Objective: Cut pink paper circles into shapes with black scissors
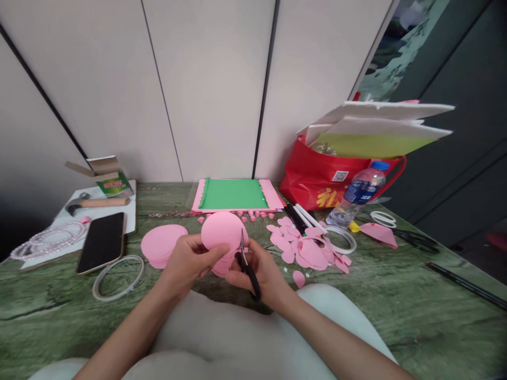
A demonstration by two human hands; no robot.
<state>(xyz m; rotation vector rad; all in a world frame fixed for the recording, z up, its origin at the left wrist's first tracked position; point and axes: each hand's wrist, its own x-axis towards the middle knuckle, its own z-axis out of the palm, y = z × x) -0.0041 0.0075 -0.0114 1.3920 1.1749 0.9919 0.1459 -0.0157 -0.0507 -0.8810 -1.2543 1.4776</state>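
My left hand [192, 258] pinches a round pink paper disc [222, 229] between thumb and fingers, holding it up above the table. In my right hand [263, 274] is a pair of scissors [250, 277] with black handles, its blades upright at the disc's right edge. Whether the blades are apart or closed is hard to make out. Behind and below my hands lie more pink paper pieces, partly hidden. A stack of pink discs [162, 244] rests to the left of my left hand. Right of the scissors is a heap of pink paper cut-outs [304, 245].
Green and pink sheets [233, 194] lie at the back, with small pink bits before them. A red bag [312, 169], a water bottle [360, 192] and tape roll [339, 240] stand right. Left are a phone [102, 243], hammer [99, 203], bead string [51, 237] and another tape roll [119, 278].
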